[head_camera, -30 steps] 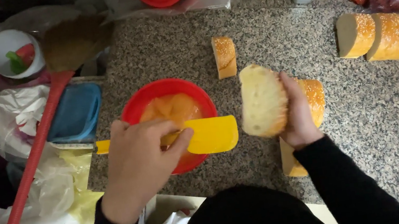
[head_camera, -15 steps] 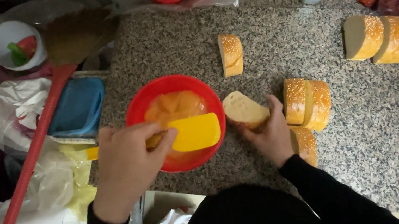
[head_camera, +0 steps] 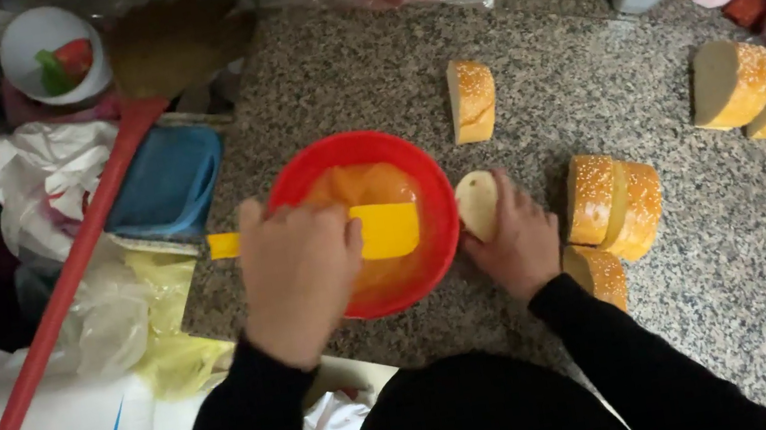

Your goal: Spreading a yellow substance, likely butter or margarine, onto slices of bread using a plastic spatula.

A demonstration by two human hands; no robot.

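A yellow flat plastic spatula (head_camera: 375, 230), gripped in the left hand (head_camera: 295, 271), rests across a round red bowl of orange spread (head_camera: 374, 221) on the speckled granite worktop (head_camera: 623, 331), while the right hand (head_camera: 514, 244) clasps a cut bread piece (head_camera: 477, 203) just beside the bowl, apparently the spreading step.

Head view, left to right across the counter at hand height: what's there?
Blue container → left hand on the yellow spatula → red bowl → bread piece under the right hand → sesame bread chunk.
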